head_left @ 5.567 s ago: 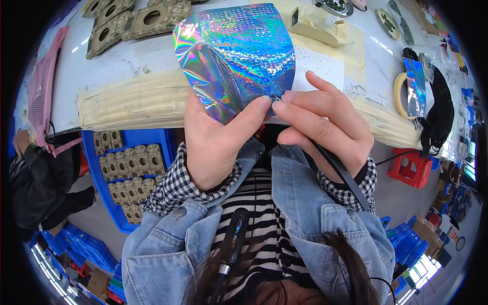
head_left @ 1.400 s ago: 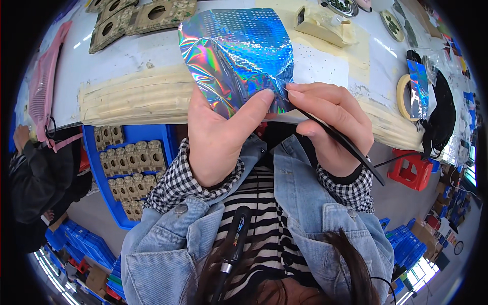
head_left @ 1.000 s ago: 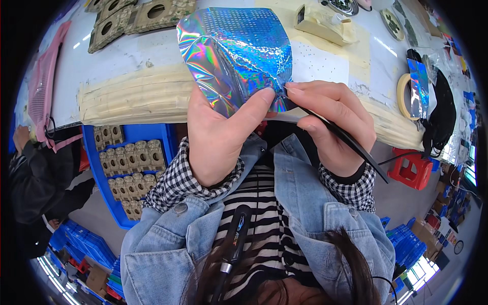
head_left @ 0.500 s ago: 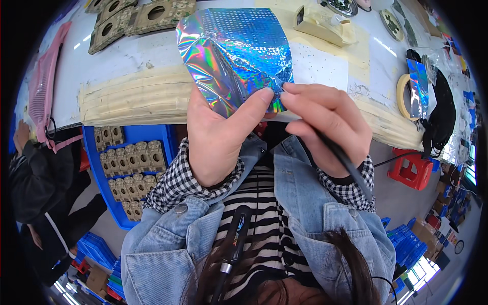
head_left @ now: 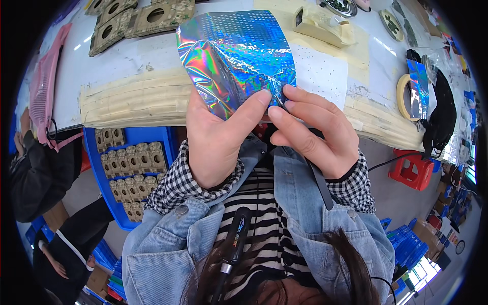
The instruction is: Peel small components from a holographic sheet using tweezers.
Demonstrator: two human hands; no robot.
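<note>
A shiny holographic sheet (head_left: 241,53), blue with rainbow glints and rows of small dots along its far part, is held up over the table's front edge. My left hand (head_left: 216,134) grips its near edge, thumb on top and the other fingers hidden beneath. With bent fingers my right hand (head_left: 320,129) holds dark, slender tweezers (head_left: 320,188). Their fine tip meets the sheet's near right part beside my left thumb, and the broad end sticks out below my palm. Whether anything sits between the tips is too small to tell.
Camouflage-patterned pieces with round holes (head_left: 152,18) lie at the far left. A beige box (head_left: 323,25), a tape roll (head_left: 403,96) and a white sheet with tiny specks (head_left: 325,73) are rightward. A blue tray (head_left: 109,193) of camouflage pieces stands below left, near another person (head_left: 46,168).
My right hand has shifted slightly down and left, and the tweezers have turned steeper. The holographic sheet has moved very little. The person at the left has changed posture.
</note>
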